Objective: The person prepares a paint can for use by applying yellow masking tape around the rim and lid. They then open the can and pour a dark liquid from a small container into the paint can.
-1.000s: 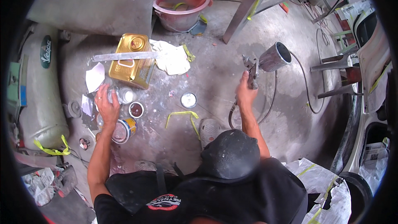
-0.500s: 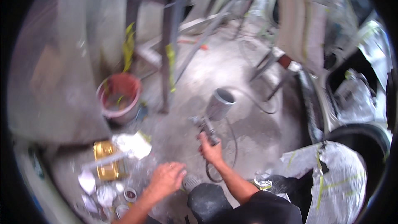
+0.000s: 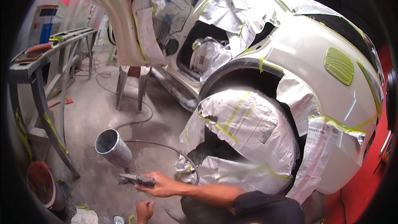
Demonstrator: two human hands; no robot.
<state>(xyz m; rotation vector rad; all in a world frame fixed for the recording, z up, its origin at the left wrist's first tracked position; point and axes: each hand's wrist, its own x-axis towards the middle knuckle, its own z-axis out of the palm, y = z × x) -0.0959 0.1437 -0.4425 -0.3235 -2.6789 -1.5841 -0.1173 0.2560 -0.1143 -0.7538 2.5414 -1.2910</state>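
My right hand [image 3: 159, 185] is wrapped round the grip of a spray gun [image 3: 129, 179]. A large grey open-topped cup [image 3: 120, 152] sits on the gun, tilted so that its dark mouth faces up and to the left. My left hand [image 3: 144, 210] is low in the view, below the gun, with its fingers curled in and nothing seen in them. To the right of both hands stands a cream-white car [image 3: 290, 54], masked with newspaper and yellow-green tape. Its wheel [image 3: 257, 128] is wrapped in paper, torn open on the left side.
A dark air hose [image 3: 176, 144] loops behind the gun. On the left are a metal work stand [image 3: 41, 83] and a reddish bucket [image 3: 43, 182]. A stool [image 3: 133, 76] stands beside the open car door [image 3: 114, 20]. Crumpled paper [image 3: 85, 215] lies at the lower left.
The view has swung to the right, bringing the masked car into full sight. My right hand still grips the spray gun; my left hand now sits lower and closer to the bottom edge.
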